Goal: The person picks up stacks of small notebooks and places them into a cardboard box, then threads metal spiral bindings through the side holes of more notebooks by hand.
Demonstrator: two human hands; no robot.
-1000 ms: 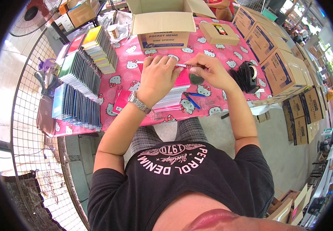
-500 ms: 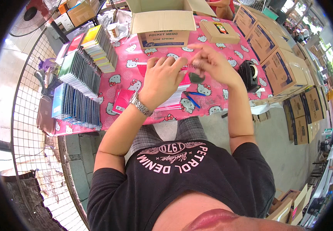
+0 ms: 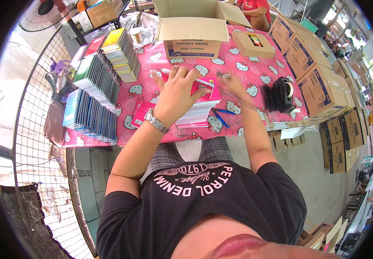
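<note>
My left hand (image 3: 177, 91), with a silver watch at its wrist, bends over a pink notebook (image 3: 206, 85) and holds it, thumb along the near side. Beneath lies a stack of pink-covered pages (image 3: 198, 111). A dark wire coil (image 3: 238, 98) runs slantwise from the notebook's right edge across my right wrist. Beside that edge is my right hand (image 3: 233, 84), smeared by motion; whether its fingers pinch the coil does not show. Blue-handled pliers (image 3: 221, 118) rest right of the stack. Another pink cover (image 3: 141, 115) lies partly behind my left forearm.
Stacked spiral notebooks (image 3: 94, 116) line the table's left side. An open carton (image 3: 193, 48) stands at the far side, a flat brown box (image 3: 253, 45) beside it. Toward the right are a black tape dispenser (image 3: 288, 94) and large cartons (image 3: 318, 88). A person in red (image 3: 255, 12) is beyond the table.
My right hand has come down and now blurs beside the notebook, with the coil stretched over its wrist. My left hand's fingers have spread more on the notebook. The whole view has shifted slightly.
</note>
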